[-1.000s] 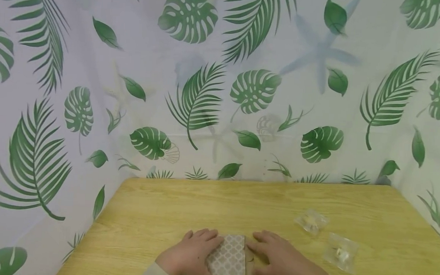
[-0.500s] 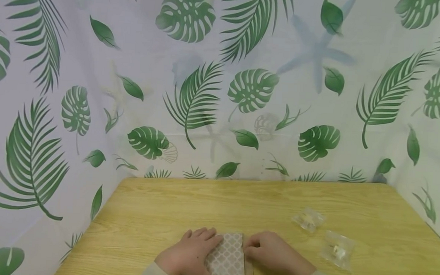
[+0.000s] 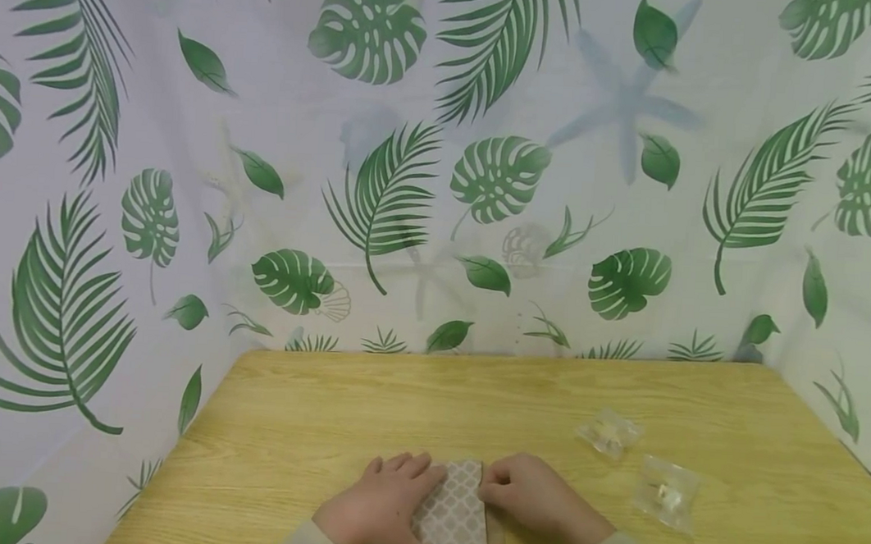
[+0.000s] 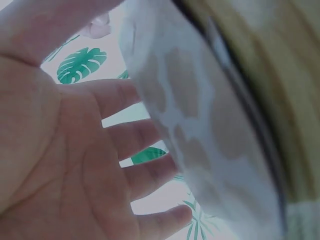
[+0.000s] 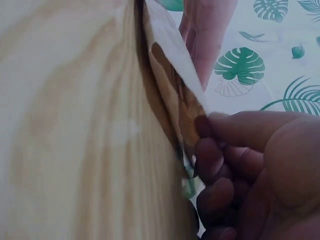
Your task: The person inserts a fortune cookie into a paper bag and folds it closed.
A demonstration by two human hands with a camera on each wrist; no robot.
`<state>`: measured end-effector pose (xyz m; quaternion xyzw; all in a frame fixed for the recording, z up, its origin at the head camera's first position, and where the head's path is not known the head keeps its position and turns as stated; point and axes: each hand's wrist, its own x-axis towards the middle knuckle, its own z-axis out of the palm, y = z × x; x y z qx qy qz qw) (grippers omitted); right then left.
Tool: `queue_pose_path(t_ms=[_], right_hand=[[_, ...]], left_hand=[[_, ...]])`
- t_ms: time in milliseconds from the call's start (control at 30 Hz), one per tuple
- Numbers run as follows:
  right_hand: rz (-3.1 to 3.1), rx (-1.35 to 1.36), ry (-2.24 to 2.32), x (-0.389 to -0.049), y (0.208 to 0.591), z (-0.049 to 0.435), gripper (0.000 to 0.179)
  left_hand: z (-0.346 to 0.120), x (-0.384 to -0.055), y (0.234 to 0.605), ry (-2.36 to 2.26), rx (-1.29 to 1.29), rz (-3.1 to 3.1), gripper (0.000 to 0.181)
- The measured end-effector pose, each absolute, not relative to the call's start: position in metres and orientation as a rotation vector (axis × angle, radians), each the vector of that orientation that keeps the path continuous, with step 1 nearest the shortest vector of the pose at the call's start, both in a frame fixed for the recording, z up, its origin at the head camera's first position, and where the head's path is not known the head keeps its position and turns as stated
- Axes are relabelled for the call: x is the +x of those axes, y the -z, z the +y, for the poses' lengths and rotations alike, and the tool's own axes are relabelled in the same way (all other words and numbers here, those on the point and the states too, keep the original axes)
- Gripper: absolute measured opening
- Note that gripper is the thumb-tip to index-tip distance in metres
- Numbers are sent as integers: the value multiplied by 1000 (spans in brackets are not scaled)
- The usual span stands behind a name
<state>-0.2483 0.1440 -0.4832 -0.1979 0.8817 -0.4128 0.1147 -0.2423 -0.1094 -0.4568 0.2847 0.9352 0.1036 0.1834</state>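
Left hand (image 3: pixel 385 506) spreads over a box (image 3: pixel 455 515), long axis unclear; right hand (image 3: pixel 534 501) pinches its facing edge (image 3: pixel 487 533), filled bags (image 3: pixel 668 493) beyond those fingers.

Beige packet (image 3: pixel 458 511), white lattice; yellow wood-grain table (image 3: pixel 310 413); white backdrop (image 3: pixel 437 95), green-leaf print; bagged piece (image 3: pixel 666 496) perhaps cream.

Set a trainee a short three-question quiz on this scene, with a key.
1. How many small, clear plastic bags lie on the yellowish wooden table?
2. True or false: the right hand pinches an edge of the flat, beige-and-white patterned packet.
3. Which is nearest the bags?
(a) the left hand
(b) the right hand
(c) the packet

Key: 1. Two. 2. True. 3. (b).
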Motion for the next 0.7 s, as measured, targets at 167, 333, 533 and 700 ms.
queue_pose_path(t_ms=[167, 333, 533, 700], right_hand=[[2439, -561, 1383, -249, 488, 150, 19], [2320, -560, 1523, -248, 490, 156, 19], [2250, -542, 1618, -247, 491, 159, 23], [2274, -539, 1633, -247, 491, 158, 23]], left_hand=[[-108, -240, 455, -288, 808, 2651, 101], [-107, -240, 455, -310, 805, 2658, 104], [-106, -242, 453, -300, 760, 2685, 98], [-109, -243, 452, -330, 795, 2660, 99]])
